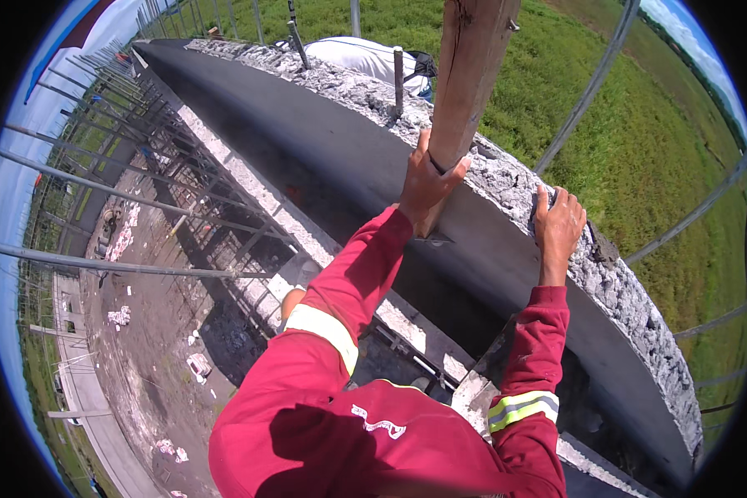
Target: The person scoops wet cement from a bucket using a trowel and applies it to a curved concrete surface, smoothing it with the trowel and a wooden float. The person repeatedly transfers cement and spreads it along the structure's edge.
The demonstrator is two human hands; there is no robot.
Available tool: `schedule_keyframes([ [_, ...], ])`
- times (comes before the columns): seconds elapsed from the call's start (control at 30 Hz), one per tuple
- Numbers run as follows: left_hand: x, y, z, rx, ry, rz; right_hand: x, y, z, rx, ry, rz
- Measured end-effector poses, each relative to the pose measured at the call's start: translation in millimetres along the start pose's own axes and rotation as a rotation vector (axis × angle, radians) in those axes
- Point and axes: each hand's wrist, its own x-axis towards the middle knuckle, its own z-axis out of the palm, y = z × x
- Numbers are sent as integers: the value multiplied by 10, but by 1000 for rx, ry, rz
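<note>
A brown wooden post stands tilted against the inner face of a curved concrete wall. My left hand is closed on the post's lower part, with thumb and fingers on either side. Some of those fingertips are hidden by the wood. Farther right, my right hand rests on the wall's rough, broken top, its fingers apart and bent over the edge. It holds nothing loose. Both forearms wear red sleeves with reflective bands.
Beyond the wall, a person in a white top bends low near upright rebar stubs. Metal scaffold pipes cross both sides. A deep dark gap lies between the wall and a narrow concrete ledge. Far below on the left is littered ground.
</note>
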Motion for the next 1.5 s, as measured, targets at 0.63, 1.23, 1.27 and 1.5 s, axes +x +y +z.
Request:
schedule_keyframes([
  [0.63, -35, 237, -53, 4, -2, -2, -21, -2, -33, -89, -21, -26],
  [1.23, -48, 279, -85, -59, -47, -90, -11, -7, -7, -86, -55, -10],
  [1.27, -52, 285, -87, -62, -54, -99, -9, -6, -14, -81, -59, -8],
  [1.5, -46, 285, -83, -71, -47, -74, 7, 3, -29, -113, -74, -12],
])
